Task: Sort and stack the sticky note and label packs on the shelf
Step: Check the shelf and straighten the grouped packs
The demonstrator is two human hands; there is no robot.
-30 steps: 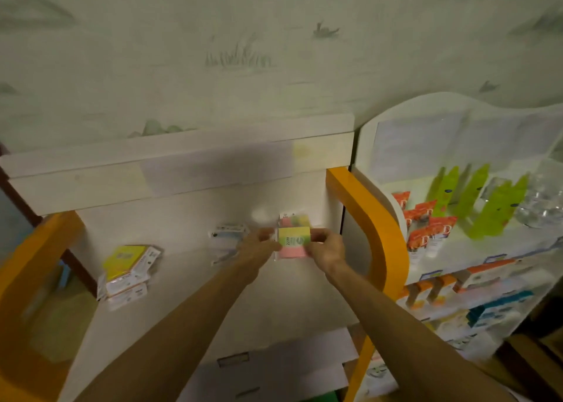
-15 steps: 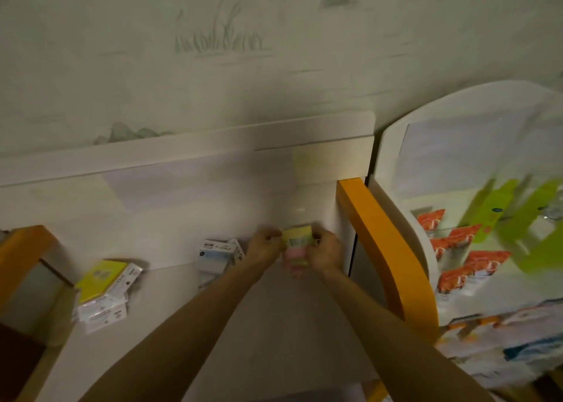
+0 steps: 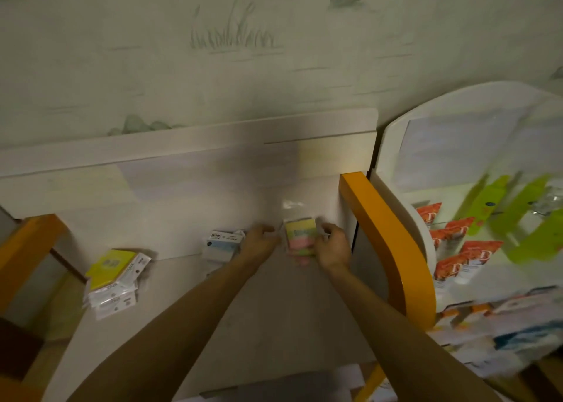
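since half a second back the left hand (image 3: 259,241) comes off the pack a bit, so a sliver of shelf shows between its fingertips and the wrapper, while the right hand (image 3: 332,245) keeps hold of it. both forearms reach in from the bottom edge over the pale shelf (image 3: 274,310). right fingers are curled round the right edge of the multicolour sticky note pack (image 3: 300,239), thumb side toward the camera, pinching it. left fingers are loosely bent and a little spread, tips just beside the pack's left edge; can't tell if they touch the clear wrapper. the pack sits tilted near the shelf's back right corner, yellow band on top, pink and green below, with a clear hang tab sticking up against the back panel. just behind the left hand, a blue and white label pack stack (image 3: 221,243) leans at the back panel. well off to the left lies a messy pile of yellow and white packs (image 3: 114,280). an orange side rail (image 3: 393,243) curves down on the right.
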